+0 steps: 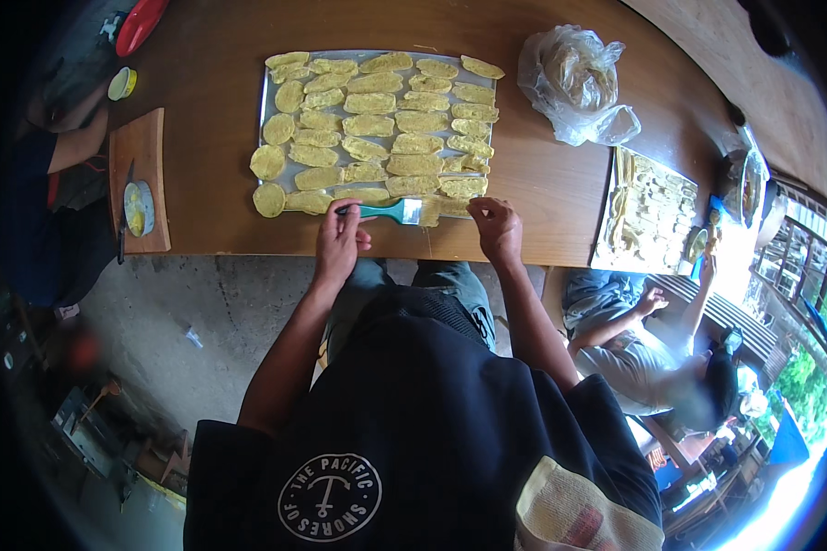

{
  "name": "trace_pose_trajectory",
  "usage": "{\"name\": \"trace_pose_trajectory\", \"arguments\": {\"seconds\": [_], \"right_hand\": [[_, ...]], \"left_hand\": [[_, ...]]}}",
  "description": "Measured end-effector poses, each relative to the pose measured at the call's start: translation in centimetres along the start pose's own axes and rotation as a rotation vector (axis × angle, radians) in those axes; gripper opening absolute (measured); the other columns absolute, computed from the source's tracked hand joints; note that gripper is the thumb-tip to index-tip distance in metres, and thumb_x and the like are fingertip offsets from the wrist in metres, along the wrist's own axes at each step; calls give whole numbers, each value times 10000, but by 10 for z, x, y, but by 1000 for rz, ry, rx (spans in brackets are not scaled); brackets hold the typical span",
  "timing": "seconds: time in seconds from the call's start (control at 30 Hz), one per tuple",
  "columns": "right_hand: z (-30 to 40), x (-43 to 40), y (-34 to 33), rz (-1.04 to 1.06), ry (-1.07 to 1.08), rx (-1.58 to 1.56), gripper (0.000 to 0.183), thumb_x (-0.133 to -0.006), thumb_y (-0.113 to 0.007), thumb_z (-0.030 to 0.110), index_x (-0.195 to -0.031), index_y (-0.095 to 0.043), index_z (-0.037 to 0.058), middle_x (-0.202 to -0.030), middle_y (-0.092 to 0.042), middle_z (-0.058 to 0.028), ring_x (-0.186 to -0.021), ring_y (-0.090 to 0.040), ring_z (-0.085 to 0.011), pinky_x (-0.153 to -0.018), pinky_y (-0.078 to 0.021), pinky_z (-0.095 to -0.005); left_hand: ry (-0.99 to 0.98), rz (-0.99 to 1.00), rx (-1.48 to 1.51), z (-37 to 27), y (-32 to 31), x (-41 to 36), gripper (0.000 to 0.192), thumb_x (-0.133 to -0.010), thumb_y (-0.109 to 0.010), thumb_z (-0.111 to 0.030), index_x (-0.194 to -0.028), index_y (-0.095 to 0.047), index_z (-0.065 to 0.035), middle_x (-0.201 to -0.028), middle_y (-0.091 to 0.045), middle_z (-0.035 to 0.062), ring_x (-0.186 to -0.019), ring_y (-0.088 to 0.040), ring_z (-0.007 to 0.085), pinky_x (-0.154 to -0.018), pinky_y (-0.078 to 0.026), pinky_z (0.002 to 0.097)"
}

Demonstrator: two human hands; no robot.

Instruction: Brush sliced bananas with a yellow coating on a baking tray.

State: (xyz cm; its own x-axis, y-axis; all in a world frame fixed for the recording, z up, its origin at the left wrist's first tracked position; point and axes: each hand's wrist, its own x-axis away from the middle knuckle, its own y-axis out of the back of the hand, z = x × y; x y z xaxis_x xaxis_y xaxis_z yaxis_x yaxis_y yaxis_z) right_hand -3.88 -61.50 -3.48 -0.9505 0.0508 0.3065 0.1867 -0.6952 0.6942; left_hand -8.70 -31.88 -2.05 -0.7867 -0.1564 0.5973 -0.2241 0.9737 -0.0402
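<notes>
My left hand (339, 242) grips a flat brush (379, 210) with a green handle and a metal ferrule. Its bristles (429, 210) lie over the near edge of a metal tray (332, 180). Rows of thin yellowish slices (369, 125) cover that tray, and some overhang its rim. At the near right corner, the fingertips of my right hand (499, 231) are drawn together beside a slice (455, 206). Whether they pinch anything is too small to tell.
A clear plastic bag (579, 82) with contents sits right of the tray. Further right, a person (634, 358) works at another loaded tray (651, 206). At left are a wooden board (153, 138), a knife (122, 231), a tub (139, 206) and another person (34, 200).
</notes>
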Motion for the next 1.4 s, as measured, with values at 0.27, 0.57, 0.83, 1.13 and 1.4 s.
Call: {"name": "trace_pose_trajectory", "arguments": {"seconds": [0.27,0.57,0.83,1.13,1.4], "right_hand": [[19,-9,-11,-26,87,-10,112,-887,-739,158,-944,-786,74,-913,-751,-114,-858,-644,-315,-817,-539,-418],[27,-23,9,-117,328,123,176,-842,-714,43,-1004,-760,94,-984,-722,-80,-912,-615,-318,-838,-528,-411],[8,-74,59,-334,480,106,166,-861,-699,58,-1018,-728,103,-1037,-712,-107,-979,-638,-321,-903,-522,-413],[-9,-295,200,-104,43,552,238,-931,-657,310,-1102,-797,224,-1102,-765,-127,-1043,-728,-338,-899,-565,-460],[-15,-324,185,-26,43,664,235,-926,-643,313,-1079,-801,231,-1082,-764,-138,-1036,-726,-354,-911,-562,-483]], "left_hand": [[-26,-56,68,-22,4,13,246,-1092,-549,-277,-1243,-579,-85,-955,-703,78,-651,-615,57,-575,-554,221],[-101,23,19,-34,-26,0,230,-1094,-547,-256,-1247,-588,-90,-867,-635,23,-659,-606,52,-580,-557,222],[-122,-2,12,-35,-26,1,257,-1095,-546,-275,-1260,-586,-82,-843,-608,4,-664,-603,45,-591,-551,214],[-165,-75,-16,-38,-27,17,256,-1097,-540,-262,-1260,-581,-69,-898,-604,19,-658,-608,64,-590,-556,233],[-139,-120,32,-26,-26,28,208,-1098,-536,-215,-1241,-579,-70,-879,-601,5,-653,-582,51,-583,-534,226]]}}
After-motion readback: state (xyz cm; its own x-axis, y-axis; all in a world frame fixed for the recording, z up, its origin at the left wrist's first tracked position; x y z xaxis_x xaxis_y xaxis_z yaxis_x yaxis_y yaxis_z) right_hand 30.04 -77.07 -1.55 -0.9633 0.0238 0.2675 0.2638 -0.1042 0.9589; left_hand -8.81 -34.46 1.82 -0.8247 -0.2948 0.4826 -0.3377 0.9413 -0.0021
